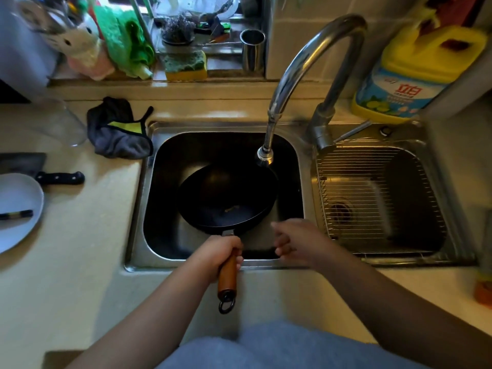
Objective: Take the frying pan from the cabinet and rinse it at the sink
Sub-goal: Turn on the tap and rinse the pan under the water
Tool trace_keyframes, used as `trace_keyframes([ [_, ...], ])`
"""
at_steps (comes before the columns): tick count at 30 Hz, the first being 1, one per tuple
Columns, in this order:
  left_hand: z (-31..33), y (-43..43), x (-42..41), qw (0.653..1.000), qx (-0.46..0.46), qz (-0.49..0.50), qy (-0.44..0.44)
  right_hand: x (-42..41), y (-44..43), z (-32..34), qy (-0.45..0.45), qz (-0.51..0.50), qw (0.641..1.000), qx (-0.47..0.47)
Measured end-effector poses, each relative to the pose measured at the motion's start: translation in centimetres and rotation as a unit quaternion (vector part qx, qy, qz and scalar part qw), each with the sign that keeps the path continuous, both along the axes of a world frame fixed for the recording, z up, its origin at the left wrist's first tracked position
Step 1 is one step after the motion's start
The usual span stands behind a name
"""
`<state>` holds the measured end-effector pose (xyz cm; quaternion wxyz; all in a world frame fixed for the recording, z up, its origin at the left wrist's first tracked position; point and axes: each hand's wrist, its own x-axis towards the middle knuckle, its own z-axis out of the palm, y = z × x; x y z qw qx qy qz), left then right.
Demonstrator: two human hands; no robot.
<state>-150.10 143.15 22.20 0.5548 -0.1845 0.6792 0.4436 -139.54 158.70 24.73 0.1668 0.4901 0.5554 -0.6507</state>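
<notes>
The black frying pan (226,198) sits low in the left basin of the steel sink (138,209), its bowl just under the faucet's spray head (265,155). A small scrap lies on the pan's bottom. My left hand (221,255) is wrapped around the pan's wooden handle (227,278), which sticks out over the sink's front rim toward me. My right hand (295,241) hovers over the basin's front right corner, beside the pan, fingers loosely curled and holding nothing. No water is visibly running from the curved faucet (314,62).
A wire rack (378,193) fills the right basin. A yellow detergent jug (415,73) stands at the back right. A grey cloth (119,134), a glass (61,123), a cleaver (42,169) and a white plate (18,209) are on the left counter. Sponges and a steel cup (252,49) line the sill.
</notes>
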Motion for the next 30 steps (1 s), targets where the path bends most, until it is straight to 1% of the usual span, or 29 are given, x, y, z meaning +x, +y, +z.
trace_keyframes([
  [4, 0.6, -0.2, 1.6, 0.999, 0.011, 0.044, 0.004, 0.3, 6.5, -0.5, 0.017, -0.044, 0.999, 0.027],
  [7, 1.2, -0.2, 2.6, 0.998, 0.019, 0.066, 0.009, -0.4, 10.8, -0.3, 0.032, -0.063, 0.995, 0.067],
  [13, 2.0, -0.6, 4.8, 0.995, 0.011, 0.098, 0.003, -2.7, 16.9, 1.1, 0.102, -0.177, 0.970, 0.132],
  [15, 2.0, -0.7, 5.5, 0.995, 0.007, 0.100, 0.005, -3.6, 18.3, 1.5, 0.126, -0.203, 0.961, 0.138],
  [18, 2.3, -0.6, 6.4, 0.994, 0.009, 0.113, 0.000, -4.8, 20.0, 2.3, 0.131, -0.229, 0.954, 0.141],
  [30, 3.4, -0.8, 7.9, 0.992, 0.012, 0.124, -0.008, -4.8, 21.1, 1.4, 0.129, -0.238, 0.949, 0.164],
])
